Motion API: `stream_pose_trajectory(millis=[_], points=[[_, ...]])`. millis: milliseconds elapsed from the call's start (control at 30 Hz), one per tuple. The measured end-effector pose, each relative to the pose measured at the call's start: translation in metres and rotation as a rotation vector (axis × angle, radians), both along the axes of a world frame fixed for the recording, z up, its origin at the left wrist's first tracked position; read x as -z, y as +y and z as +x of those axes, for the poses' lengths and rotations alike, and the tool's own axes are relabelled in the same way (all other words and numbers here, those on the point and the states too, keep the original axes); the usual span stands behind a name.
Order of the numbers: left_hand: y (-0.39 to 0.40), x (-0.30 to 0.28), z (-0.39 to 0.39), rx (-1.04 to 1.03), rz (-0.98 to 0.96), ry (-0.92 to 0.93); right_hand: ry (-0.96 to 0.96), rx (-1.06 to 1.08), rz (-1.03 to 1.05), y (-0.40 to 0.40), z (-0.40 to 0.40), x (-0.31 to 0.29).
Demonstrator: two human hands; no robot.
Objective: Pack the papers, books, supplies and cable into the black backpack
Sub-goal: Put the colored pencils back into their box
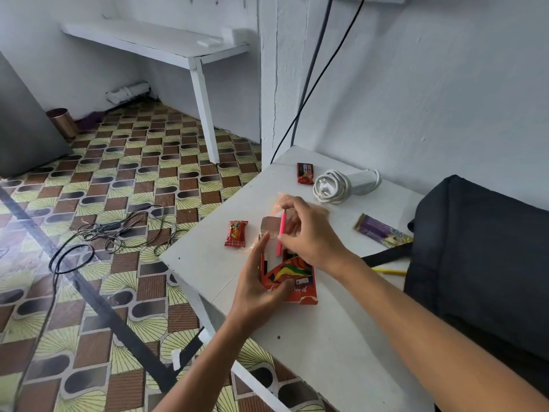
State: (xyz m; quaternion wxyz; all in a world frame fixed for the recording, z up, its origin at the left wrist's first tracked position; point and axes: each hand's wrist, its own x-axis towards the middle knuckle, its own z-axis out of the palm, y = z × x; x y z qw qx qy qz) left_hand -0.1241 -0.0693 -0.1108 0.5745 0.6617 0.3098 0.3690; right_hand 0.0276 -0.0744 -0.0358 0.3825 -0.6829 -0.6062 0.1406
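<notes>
My left hand (258,288) grips an orange pencil box (292,278) with its flap open, held on the white table (326,337). My right hand (306,231) pinches a pink pencil (280,234) whose lower end sits at the box's opening. The black backpack (481,263) lies at the table's right side, beside my right forearm. A coiled white cable with a power strip (341,184) rests at the table's far end. A yellow pencil (389,271) lies near the backpack's strap.
A red candy wrapper (236,233), a dark red snack packet (305,173) and a purple snack bar (383,231) lie on the table. Thin clear plastic (319,208) lies under my right hand. Black cables (118,230) tangle on the patterned floor to the left.
</notes>
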Motion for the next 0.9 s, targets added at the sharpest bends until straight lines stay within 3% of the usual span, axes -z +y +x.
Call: stream_pose_trajectory(millis=[267,400,533,633,800,900], points=[[0.003,0.006,-0.001,-0.017,-0.013,-0.001,-0.212,-0.114,-0.233,-0.020,0.001,0.004],[0.002,0.004,0.000,0.003,-0.044,-0.033,-0.342,0.041,-0.180,-0.035,0.017,-0.007],[0.002,0.001,0.001,0.011,-0.059,-0.069,-0.840,0.185,-0.708,-0.052,0.053,-0.027],[0.001,-0.001,0.001,0.021,-0.072,-0.077,-1.022,0.172,-0.901,-0.064,0.071,-0.025],[-0.001,-0.002,0.001,0.026,-0.079,-0.072,-1.091,0.093,-0.916,-0.071,0.080,-0.004],[-0.002,-0.003,0.000,0.024,-0.081,-0.067,-0.965,0.068,-0.877,-0.067,0.088,0.001]])
